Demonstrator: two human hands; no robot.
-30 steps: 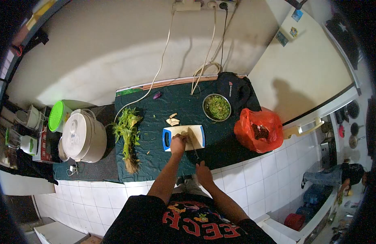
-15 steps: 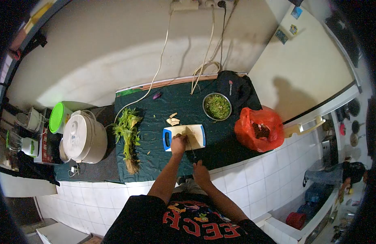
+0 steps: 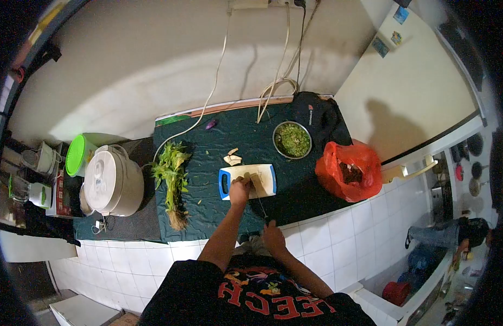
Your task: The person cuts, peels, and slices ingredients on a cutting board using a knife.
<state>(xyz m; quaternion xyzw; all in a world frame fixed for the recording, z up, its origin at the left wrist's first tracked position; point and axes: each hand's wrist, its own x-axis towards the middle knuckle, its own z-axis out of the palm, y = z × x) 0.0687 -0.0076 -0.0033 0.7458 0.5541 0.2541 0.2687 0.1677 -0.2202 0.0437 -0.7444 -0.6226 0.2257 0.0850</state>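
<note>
A white cutting board with blue ends lies on the dark green cloth in front of me. My left hand is over the board, its fingers drawn together at the tips; whatever they press is too small to make out. My right hand grips the dark handle of a knife, whose thin blade points away from me toward the board, beside my left fingers. Behind the board sit several pale cut pieces. A metal bowl of chopped greens stands to the back right.
Left of the board is a bunch of leafy greens with roots. A white rice cooker and a green-lidded tub stand farther left. On the right is a red plastic bag. A small purple vegetable lies near a cable. Another person is far right.
My right hand has moved slightly right and back toward me with the knife, so the blade slants more. My left hand stays over the board. The whole view has shifted slightly.
</note>
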